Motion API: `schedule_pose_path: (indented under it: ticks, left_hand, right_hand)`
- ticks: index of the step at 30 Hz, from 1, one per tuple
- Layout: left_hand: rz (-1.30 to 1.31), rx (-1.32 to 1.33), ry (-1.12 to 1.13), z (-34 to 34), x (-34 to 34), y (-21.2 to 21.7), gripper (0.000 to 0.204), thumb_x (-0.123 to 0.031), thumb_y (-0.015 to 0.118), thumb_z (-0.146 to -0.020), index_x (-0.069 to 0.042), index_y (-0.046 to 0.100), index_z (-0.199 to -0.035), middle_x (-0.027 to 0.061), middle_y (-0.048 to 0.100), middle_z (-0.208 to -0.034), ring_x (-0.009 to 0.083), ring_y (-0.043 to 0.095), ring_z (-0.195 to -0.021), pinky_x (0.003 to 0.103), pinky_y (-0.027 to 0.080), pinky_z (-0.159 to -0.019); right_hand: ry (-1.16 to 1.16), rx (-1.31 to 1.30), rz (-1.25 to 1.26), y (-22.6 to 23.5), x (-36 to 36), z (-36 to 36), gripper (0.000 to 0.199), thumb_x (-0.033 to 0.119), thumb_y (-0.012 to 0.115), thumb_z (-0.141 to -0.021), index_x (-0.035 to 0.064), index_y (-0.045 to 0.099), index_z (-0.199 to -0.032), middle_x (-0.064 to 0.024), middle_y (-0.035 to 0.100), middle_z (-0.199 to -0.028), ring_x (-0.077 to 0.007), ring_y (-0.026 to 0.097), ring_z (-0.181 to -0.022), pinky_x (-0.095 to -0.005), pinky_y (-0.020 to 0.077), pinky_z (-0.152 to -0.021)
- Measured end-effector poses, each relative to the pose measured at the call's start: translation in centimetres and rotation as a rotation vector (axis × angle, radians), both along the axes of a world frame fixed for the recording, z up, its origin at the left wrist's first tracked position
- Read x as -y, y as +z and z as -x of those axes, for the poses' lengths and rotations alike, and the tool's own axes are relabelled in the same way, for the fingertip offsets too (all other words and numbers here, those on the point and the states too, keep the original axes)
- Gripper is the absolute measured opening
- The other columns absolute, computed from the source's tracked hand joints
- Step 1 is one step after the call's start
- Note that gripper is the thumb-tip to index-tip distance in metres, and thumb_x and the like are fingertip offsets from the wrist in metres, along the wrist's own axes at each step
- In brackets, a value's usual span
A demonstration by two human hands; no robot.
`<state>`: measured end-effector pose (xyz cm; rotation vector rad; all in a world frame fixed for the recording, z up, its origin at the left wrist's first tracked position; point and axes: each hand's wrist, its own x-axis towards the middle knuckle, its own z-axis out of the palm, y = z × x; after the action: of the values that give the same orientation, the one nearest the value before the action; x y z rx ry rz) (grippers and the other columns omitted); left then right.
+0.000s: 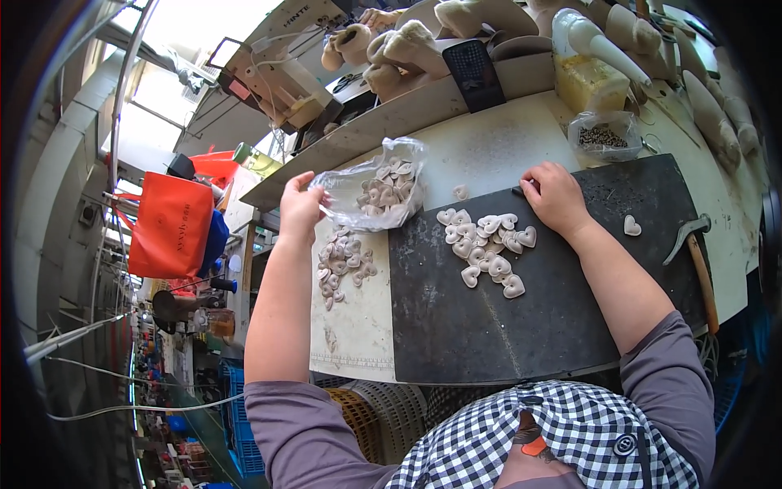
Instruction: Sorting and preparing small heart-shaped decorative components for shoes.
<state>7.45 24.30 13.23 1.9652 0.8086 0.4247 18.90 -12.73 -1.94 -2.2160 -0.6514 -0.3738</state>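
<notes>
The left hand [300, 208] is raised at the far left of the white table [358, 326], its fingers pinched shut on the left edge of a crumpled clear plastic bag [376, 186] that holds a handful of pale heart-shaped pieces. The bag hangs to the right of that hand, its long axis running roughly left to right, and its right end sits just past the far left corner of the dark rectangular work mat [521, 318]. Directly below the bag, nearer the person, a loose heap of small pale heart-shaped pieces [340, 262] lies on the bare table. The right hand [558, 196] rests palm down on the far edge of the mat, fingers curled loosely; whether they hold anything underneath cannot be told. Just left of it, a cluster of larger pale heart-shaped pieces [487, 248] spreads over the mat, so the right hand is the nearer one to these, while the left is nearer the smaller heap. A single heart piece [631, 226] lies apart to the right, and a wooden-handled hammer [699, 265] lies at the mat's right edge.
</notes>
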Motion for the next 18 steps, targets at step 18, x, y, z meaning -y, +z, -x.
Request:
schedule_pose_path:
  ticks: [18]
  left_hand:
    - [-0.978, -0.053, -0.131, -9.4, 4.1, -0.5, 0.021, -0.030, 0.066, -0.090, -0.010, 0.073, -0.092, 0.0147, 0.071, -0.087, 0.0347, 0.068, -0.082, 0.045, 0.051, -0.072]
  right_hand:
    - [-0.009, -0.019, -0.002, -0.1, -0.2, 0.0, 0.012, 0.018, 0.064, -0.085, 0.0088, 0.070, -0.082, -0.0095, 0.064, -0.087, -0.0293, 0.060, -0.091, -0.0413, 0.0497, -0.082]
